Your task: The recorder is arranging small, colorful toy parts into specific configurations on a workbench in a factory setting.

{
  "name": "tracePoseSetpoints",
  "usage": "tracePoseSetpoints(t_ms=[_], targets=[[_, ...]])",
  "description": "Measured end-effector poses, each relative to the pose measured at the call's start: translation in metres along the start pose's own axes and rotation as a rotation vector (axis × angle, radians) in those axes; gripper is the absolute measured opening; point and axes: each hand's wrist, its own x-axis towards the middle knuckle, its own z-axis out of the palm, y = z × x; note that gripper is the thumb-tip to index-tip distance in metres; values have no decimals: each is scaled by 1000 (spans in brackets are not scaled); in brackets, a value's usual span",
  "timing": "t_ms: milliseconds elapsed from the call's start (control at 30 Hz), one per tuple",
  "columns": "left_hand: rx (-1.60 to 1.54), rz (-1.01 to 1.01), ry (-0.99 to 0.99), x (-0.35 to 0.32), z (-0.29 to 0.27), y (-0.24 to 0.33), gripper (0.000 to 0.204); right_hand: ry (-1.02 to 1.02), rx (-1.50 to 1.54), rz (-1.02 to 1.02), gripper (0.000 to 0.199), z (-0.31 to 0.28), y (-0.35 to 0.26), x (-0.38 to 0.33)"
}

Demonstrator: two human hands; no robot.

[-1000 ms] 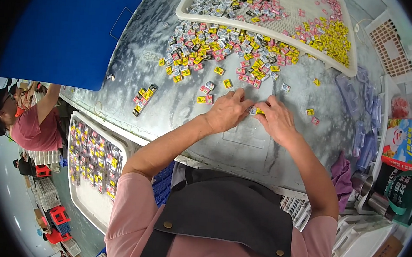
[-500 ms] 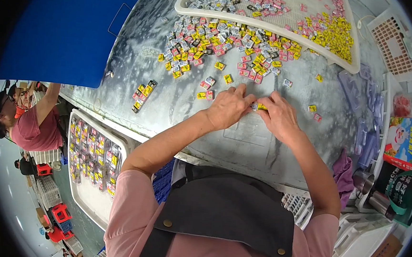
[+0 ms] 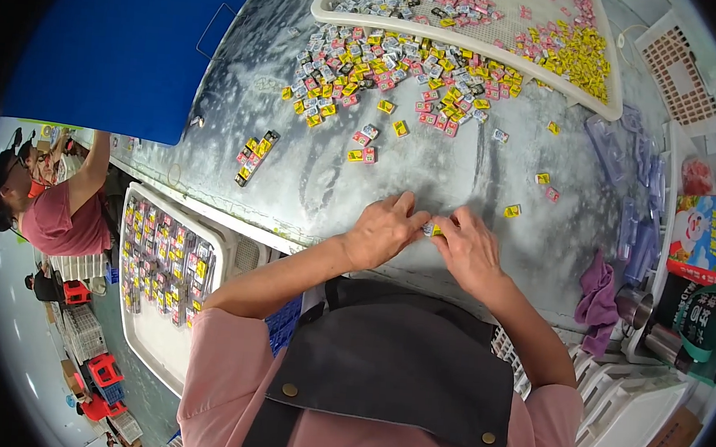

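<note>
My left hand [image 3: 385,232] and my right hand [image 3: 466,249] meet above the near part of the grey table, fingertips pinched together. Between them is a small yellow-and-white block [image 3: 431,229], partly hidden by the fingers. To the right of my right hand lies a loose yellow block [image 3: 512,210]. Farther off, a few yellow and pink blocks [image 3: 362,154] lie in small groups. Beyond them spreads a heap of small pink, yellow, white and black blocks [image 3: 343,81]. A lined-up strip of such blocks [image 3: 256,157] rests at the left.
A white tray [image 3: 462,36] of loose blocks stands at the back. Left of me, another white tray [image 3: 154,346] holds packed clear packs. Clear plastic pieces [image 3: 604,149] and a purple cloth [image 3: 599,294] lie at the right. A co-worker [image 3: 63,224] is beyond the blue panel [image 3: 113,48].
Both hands have come back toward my body with fingertips still together. A loose yellow block now shows on the table where my right hand was.
</note>
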Motion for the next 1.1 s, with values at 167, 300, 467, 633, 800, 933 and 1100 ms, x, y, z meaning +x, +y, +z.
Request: tracePoseSetpoints(t_ms=[167, 300, 467, 633, 800, 933, 1100], targets=[[-29, 4, 48, -7, -7, 6, 45, 40, 126, -2, 31, -11, 3, -10], [-137, -21, 93, -14, -19, 2, 45, 76, 302, 15, 27, -10, 13, -16], [-283, -107, 130, -24, -12, -3, 35, 128, 324, -36, 23, -8, 18, -21], [-224, -45, 190, -28, 2, -12, 26, 287, 251, -171, 18, 3, 27, -26], [-43, 59, 208, -35, 1, -16, 33, 390, -78, -297, 27, 5, 22, -33], [165, 149, 192, -34, -5, -15, 45, 345, -97, -295, 39, 2, 21, -30], [209, 177, 187, -31, -3, -19, 46, 266, -48, -256, 56, 10, 3, -8]])
